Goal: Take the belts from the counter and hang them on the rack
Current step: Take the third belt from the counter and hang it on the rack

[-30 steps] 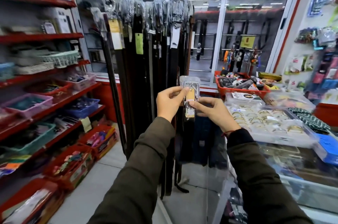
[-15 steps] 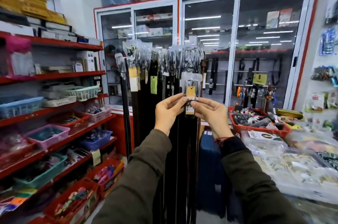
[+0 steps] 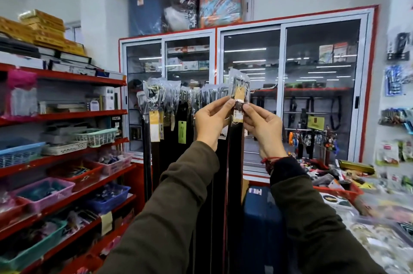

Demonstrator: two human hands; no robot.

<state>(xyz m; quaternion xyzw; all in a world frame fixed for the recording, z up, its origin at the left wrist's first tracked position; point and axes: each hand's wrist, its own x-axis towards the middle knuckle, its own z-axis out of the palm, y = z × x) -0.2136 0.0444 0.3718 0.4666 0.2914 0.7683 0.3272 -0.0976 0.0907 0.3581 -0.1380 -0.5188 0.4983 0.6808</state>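
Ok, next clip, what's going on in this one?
A person in a shop holds a dark belt up with both hands. The left hand and the right hand pinch it just under its plastic-wrapped buckle, level with the tops of the belts already hanging on the rack. The strap hangs straight down between the sleeves. It is not yet hooked on, as far as can be seen.
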